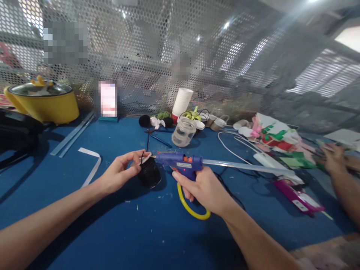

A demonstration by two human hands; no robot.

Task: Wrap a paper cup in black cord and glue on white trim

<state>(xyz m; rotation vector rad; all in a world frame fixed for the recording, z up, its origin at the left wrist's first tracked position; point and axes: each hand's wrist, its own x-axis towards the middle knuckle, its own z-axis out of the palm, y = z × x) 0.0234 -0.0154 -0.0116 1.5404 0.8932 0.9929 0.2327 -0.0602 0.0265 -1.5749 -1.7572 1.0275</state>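
Note:
My left hand (123,170) pinches the pale rim at the top of a small black rounded piece (150,174), its side seemingly wound with black cord. A thin black strand rises from its top. In my right hand (206,187) is a blue hot glue gun (180,161), gripped by its handle, with a long clear glue stick (242,165) sticking out of the back. The gun's nozzle meets or nearly meets the pale top beside my left fingertips. Below my right hand shows a curved yellow loop (194,210), partly hidden by the hand.
Behind stand a clear plastic jar (184,133), a white cup stack (182,101) and a lit phone (108,99). Left are a yellow pot (53,107), clear glue sticks (71,135) and a white strip (94,165). A purple tool (298,197) and another person's hand (333,155) are right.

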